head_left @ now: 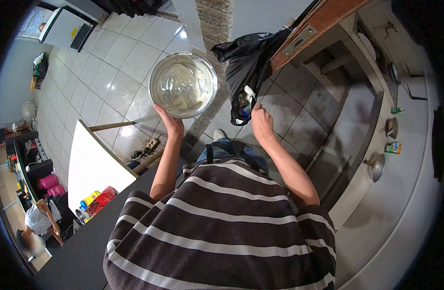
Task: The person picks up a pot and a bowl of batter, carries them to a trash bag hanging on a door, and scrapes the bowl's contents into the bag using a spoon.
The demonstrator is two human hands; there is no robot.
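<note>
In my left hand [171, 121] is a shiny metal bowl [153, 92], gripped by its near rim. Pale, creamy residue [185, 87] is smeared over the bowl's inside. A black plastic bag [248, 58] hangs from the door side, to the right of the bowl. My right hand [262, 123] is closed at the bag's near edge and appears to pinch it. White crumpled waste [248, 92] and a bit of something blue show in the bag's opening; the rest of its contents are hidden.
A wooden door edge with a metal lock plate [299, 41] stands beside the bag. On the right, a counter holds small packets [392, 147] and a tap. At left are a white table [94, 164] with colourful packages and a seated person [38, 220].
</note>
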